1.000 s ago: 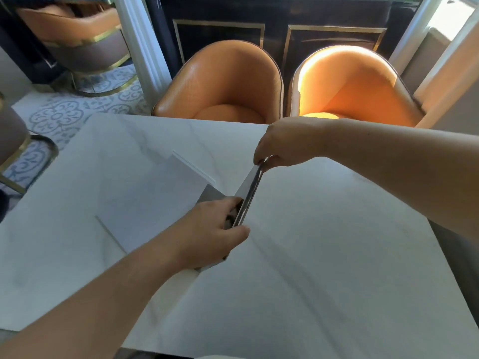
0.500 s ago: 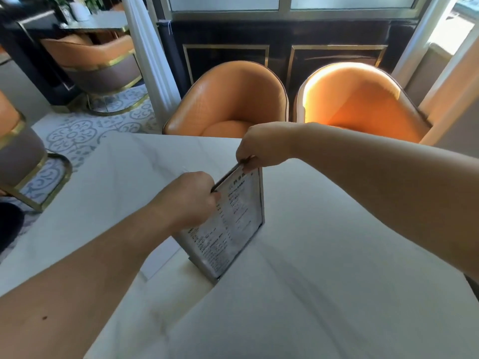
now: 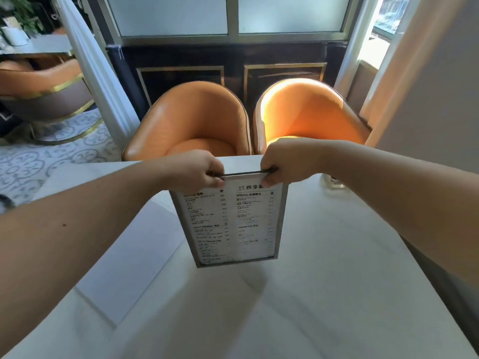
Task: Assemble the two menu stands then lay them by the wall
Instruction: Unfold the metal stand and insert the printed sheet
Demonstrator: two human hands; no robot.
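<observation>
A menu stand (image 3: 233, 224) with a grey metal frame and a printed menu card stands upright on the white marble table (image 3: 324, 294), its printed face towards me. My left hand (image 3: 197, 168) grips its top left corner and my right hand (image 3: 282, 161) grips its top right corner. A flat white sheet (image 3: 134, 260) lies on the table to the left of the stand. No second stand can be made out.
Two orange armchairs (image 3: 197, 125) (image 3: 308, 112) stand side by side beyond the table's far edge, before a dark panelled wall (image 3: 233, 66). A small glass object (image 3: 334, 181) sits behind my right forearm. Another armchair (image 3: 44, 94) stands far left on a patterned floor.
The stand went from lying nearly flat in my hands to upright, then turned square to me. Both hands shifted to its top corners. My head tilted up.
</observation>
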